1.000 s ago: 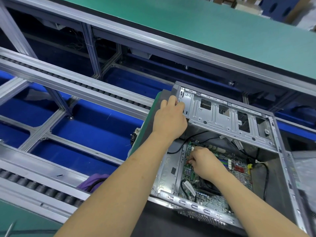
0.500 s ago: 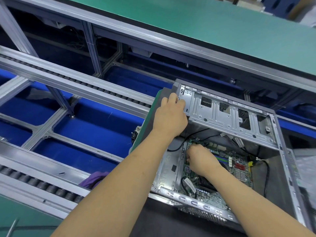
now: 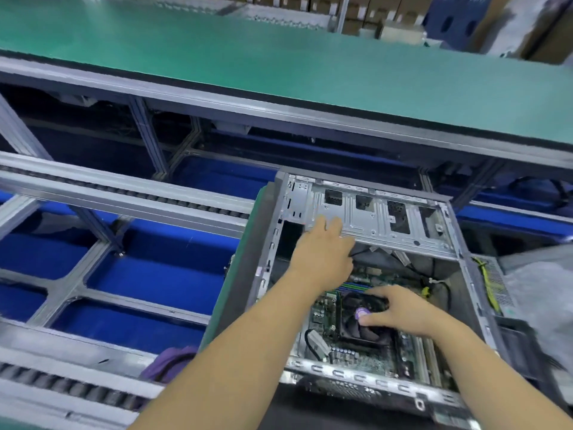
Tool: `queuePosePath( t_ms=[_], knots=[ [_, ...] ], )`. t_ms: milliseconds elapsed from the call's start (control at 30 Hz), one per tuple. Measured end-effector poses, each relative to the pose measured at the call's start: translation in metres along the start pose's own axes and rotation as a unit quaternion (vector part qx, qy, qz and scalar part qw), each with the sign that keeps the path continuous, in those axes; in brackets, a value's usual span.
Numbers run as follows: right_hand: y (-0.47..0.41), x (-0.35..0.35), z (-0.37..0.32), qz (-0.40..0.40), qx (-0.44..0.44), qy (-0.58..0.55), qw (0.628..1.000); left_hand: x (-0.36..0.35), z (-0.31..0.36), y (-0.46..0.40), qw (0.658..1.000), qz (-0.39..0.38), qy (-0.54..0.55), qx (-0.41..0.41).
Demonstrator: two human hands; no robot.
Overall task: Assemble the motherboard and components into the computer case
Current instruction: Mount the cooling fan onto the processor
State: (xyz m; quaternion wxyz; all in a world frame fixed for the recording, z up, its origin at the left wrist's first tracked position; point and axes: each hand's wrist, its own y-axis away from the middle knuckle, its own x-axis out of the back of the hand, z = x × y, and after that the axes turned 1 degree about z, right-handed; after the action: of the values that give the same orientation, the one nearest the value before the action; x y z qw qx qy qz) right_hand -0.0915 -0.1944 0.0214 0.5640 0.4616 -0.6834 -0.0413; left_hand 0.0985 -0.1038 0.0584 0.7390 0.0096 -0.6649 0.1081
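Metal case (image 3: 369, 225) is lying open beneath both hands. Left hand (image 3: 324, 246), fingers extended, is bracing its bracket; right hand (image 3: 400, 310), fingers spread, is pressing the fan (image 3: 356, 327) on the motherboard (image 3: 347, 355). Advise even, vertical pressure.

Motherboard (image 3: 356, 352) inside computer case (image 3: 372, 218)

Factory assembly line: roller conveyor (image 3: 93, 193), green workbench (image 3: 279, 63).
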Motion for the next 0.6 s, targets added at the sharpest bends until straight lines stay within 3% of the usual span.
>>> queuePosePath(
  t_ms=[33,133,167,233,267,333,467,600],
  knots=[
    [-0.001,-0.002,0.002,0.014,-0.001,-0.017,1.0,-0.003,0.007,0.001,1.0,-0.004,-0.016,0.008],
    [-0.005,-0.007,0.009,0.062,-0.003,-0.046,0.997,-0.01,0.017,0.01,0.986,0.153,-0.037,-0.058],
    [-0.006,-0.007,0.011,0.07,-0.012,-0.055,0.996,-0.013,0.019,0.011,0.982,0.165,-0.006,-0.086],
    [-0.009,-0.009,0.012,0.077,-0.016,-0.069,0.994,-0.023,0.02,0.012,0.996,0.028,0.039,-0.076],
    [-0.01,-0.011,0.012,0.076,-0.017,-0.078,0.994,-0.032,0.02,0.013,0.996,-0.07,0.03,-0.055],
    [-0.012,-0.009,0.01,0.065,-0.025,-0.102,0.992,-0.045,0.016,0.014,0.981,-0.184,0.045,-0.029],
    [-0.018,-0.002,0.01,0.024,-0.022,-0.094,0.995,-0.056,0.009,0.011,0.961,-0.224,0.162,0.008],
    [-0.016,-0.009,0.015,0.023,-0.011,-0.161,0.987,-0.064,0.008,0.011,0.951,-0.226,0.206,0.037]
  ],
)
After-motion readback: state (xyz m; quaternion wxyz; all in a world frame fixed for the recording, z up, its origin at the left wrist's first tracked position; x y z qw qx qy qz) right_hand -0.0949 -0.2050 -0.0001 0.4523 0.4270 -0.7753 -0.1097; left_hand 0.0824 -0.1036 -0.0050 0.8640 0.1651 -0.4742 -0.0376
